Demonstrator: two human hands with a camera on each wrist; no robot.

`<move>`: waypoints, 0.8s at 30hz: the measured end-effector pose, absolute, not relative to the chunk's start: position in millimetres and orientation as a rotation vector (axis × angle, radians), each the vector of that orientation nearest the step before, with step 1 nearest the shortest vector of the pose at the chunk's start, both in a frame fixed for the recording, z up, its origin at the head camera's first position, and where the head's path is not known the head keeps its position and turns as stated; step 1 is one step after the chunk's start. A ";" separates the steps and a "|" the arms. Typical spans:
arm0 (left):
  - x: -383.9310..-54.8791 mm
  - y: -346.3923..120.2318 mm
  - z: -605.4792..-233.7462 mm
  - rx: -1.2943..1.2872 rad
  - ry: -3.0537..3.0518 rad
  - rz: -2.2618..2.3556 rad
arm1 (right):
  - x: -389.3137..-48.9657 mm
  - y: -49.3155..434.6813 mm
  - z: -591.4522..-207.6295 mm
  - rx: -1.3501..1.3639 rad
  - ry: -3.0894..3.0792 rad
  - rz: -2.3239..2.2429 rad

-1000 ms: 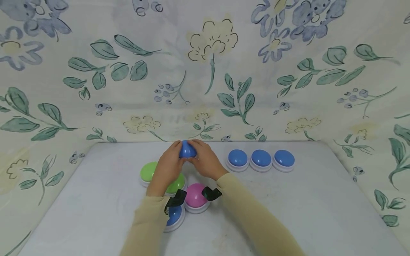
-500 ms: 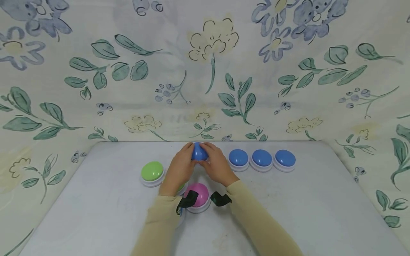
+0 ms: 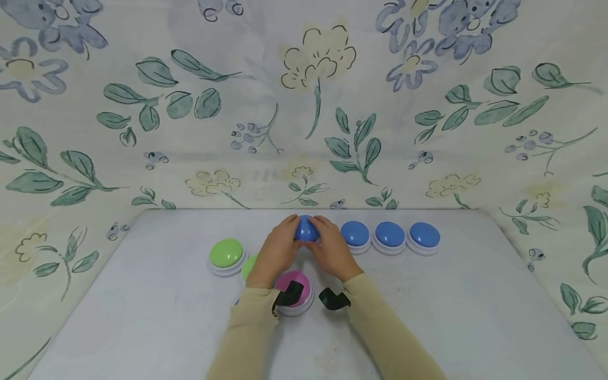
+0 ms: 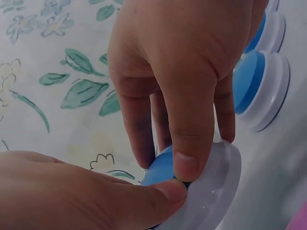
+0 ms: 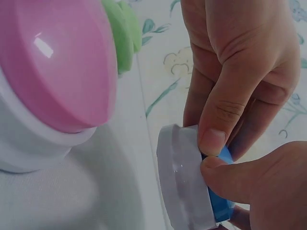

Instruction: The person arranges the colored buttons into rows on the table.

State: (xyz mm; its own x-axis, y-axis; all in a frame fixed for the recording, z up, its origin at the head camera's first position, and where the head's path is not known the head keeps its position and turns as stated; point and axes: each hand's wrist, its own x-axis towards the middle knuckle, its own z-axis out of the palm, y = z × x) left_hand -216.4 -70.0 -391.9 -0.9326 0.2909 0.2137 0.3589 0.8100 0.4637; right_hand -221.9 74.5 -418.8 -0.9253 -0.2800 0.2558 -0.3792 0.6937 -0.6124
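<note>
Near the table's back edge both hands grip one blue dome push button [image 3: 306, 229] with a white base [image 4: 218, 175]. My left hand [image 3: 274, 254] holds its left side and my right hand [image 3: 334, 254] its right side. In the left wrist view the two thumbs meet where the blue dome joins the base, other fingers curled around the rim. Just right of the held button stand three like blue buttons [image 3: 390, 235] in a row. A pink button [image 3: 293, 279] sits nearer me, partly covered by the left wrist's black strap.
Left of the hands are two green buttons [image 3: 226, 253], one partly behind the left hand. A sliver of another blue button [image 3: 236, 302] shows beside the left sleeve. Behind the white table [image 3: 142, 295] hangs a floral cloth [image 3: 266, 174].
Both hands have moved right with the blue button, closer to the row of three. The left green button is uncovered, while the near blue one is now mostly hidden by the sleeve.
</note>
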 end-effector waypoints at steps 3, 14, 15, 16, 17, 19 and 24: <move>-217.4 -68.1 -395.3 -0.527 -2.864 -0.765 | -221.7 76.1 -421.3 0.527 -2.767 1.041; -223.5 -63.6 -400.1 -0.533 -2.889 -0.722 | -224.4 79.4 -430.0 0.533 -2.737 1.060; -224.6 -63.7 -401.1 -0.535 -2.892 -0.714 | -225.0 79.6 -430.8 0.534 -2.733 1.057; -225.8 -63.6 -401.8 -0.536 -2.896 -0.709 | -225.5 79.9 -431.6 0.537 -2.727 1.052; -227.0 -63.5 -402.7 -0.535 -2.902 -0.705 | -225.9 80.2 -432.6 0.540 -2.721 1.048; -229.1 -63.2 -404.2 -0.535 -2.913 -0.703 | -227.0 80.7 -434.3 0.540 -2.711 1.047; -232.8 -61.5 -406.2 -0.543 -2.945 -0.703 | -227.7 80.4 -438.7 0.509 -2.704 1.076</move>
